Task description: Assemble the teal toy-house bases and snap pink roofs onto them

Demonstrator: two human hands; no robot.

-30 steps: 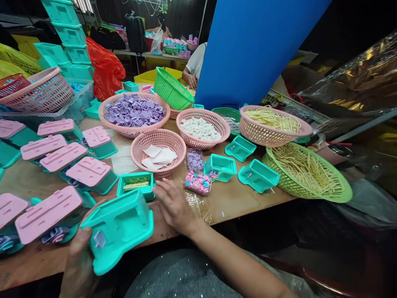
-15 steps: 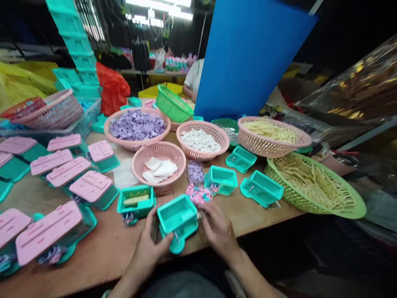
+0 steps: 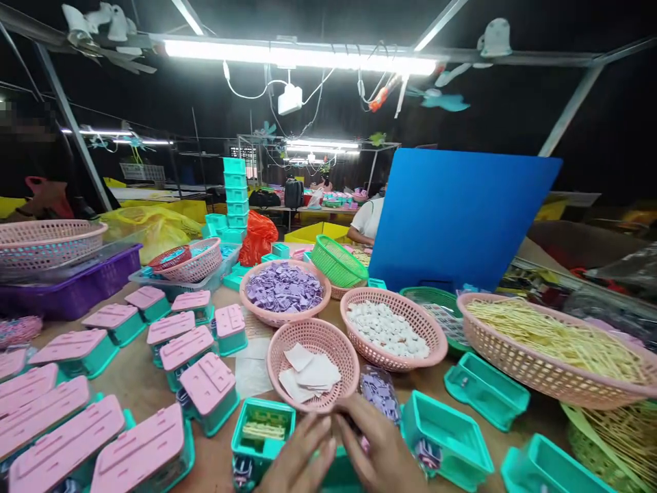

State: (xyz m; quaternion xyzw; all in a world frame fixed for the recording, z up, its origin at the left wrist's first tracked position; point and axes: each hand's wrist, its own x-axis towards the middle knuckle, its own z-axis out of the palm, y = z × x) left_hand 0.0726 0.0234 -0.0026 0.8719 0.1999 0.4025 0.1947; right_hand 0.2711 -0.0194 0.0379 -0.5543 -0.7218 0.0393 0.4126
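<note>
Both hands, the left hand and right hand, now meet low over the teal box, grasping it where earlier only the left held it, just below the pink basket.

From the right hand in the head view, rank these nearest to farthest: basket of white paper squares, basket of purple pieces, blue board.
1. Basket of white paper squares, just beyond the right hand.
2. Basket of purple pieces, farther back, left.
3. Blue board, upright at the rear right.

A teal plastic box lies at the table's near edge, at six o'clock; mostly hidden beneath both hands; only a small teal patch shows between them.
</note>
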